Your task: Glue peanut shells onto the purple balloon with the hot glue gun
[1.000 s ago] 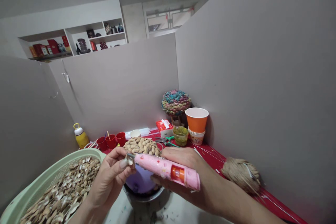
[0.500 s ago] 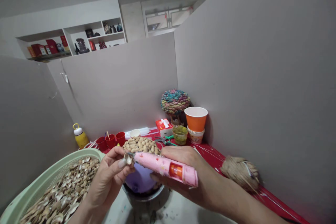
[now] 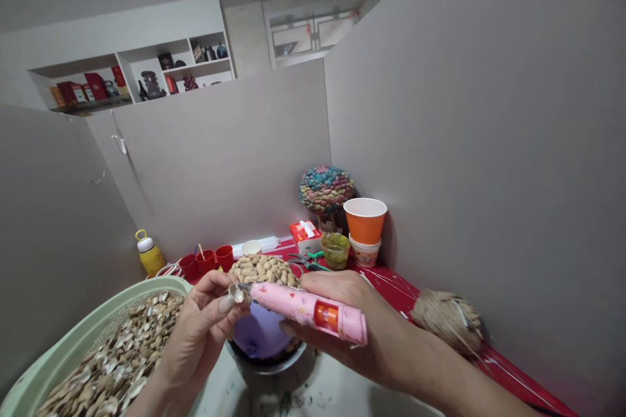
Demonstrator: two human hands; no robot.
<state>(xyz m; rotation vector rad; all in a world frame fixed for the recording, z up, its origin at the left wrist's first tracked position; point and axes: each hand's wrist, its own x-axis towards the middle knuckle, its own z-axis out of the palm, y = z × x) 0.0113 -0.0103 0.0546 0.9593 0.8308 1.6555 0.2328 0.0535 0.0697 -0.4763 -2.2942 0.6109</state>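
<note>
Between the thumb and fingers of my left hand (image 3: 200, 319) is a peanut shell half (image 3: 238, 294), its hollow side showing. My right hand (image 3: 342, 306) is wrapped round a pink glue gun (image 3: 293, 305), whose dark nozzle touches or nearly touches the shell. Below and behind both hands a purple balloon (image 3: 261, 332) sits in a metal bowl (image 3: 274, 370). Peanut shells (image 3: 264, 268) cover the balloon's far upper part. My right fingers are partly hidden behind the glue gun.
At the left stands a green basket (image 3: 29, 365) full of shell halves. Behind are red cups (image 3: 205, 262), a yellow bottle (image 3: 150, 259), green-handled pliers (image 3: 310, 262), a tissue pack (image 3: 306, 236) and stacked paper tubs (image 3: 365, 225). A twine ball (image 3: 447, 320) lies at the right.
Almost nothing differs. The glue gun has shifted very slightly left, with its nozzle still at the shell half.
</note>
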